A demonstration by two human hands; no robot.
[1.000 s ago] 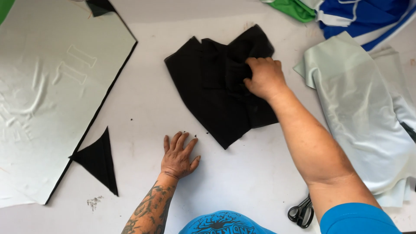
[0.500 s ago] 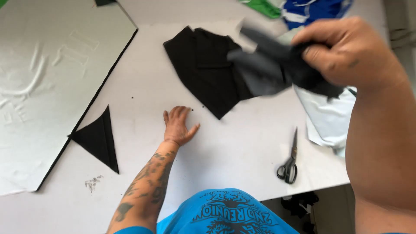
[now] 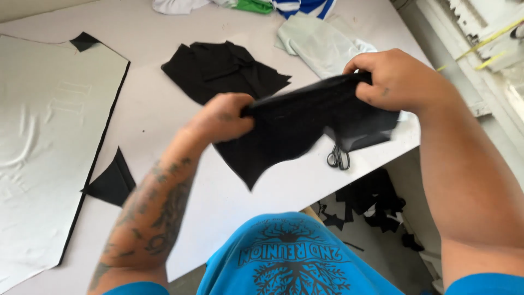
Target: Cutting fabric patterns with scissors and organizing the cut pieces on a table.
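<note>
Over the white table (image 3: 164,125), both hands now lift a black fabric piece (image 3: 295,128) off the pile, where a second ago the left lay flat. Left hand (image 3: 224,117) and right hand (image 3: 398,82) each pinch its top edge, stretching it. Black fabric pile (image 3: 218,68) stays behind. Scissors (image 3: 338,157) lie near the edge; black scraps (image 3: 371,205) litter the floor below.

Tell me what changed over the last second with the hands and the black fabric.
The left hand lifted off the table, where it lay flat, and took hold of the black fabric piece that the right hand had picked off the black pile. Both hands now hold it stretched in the air between them. The pile, the black triangle scrap, the large pale sheet and the scissors remain on the table.
</note>
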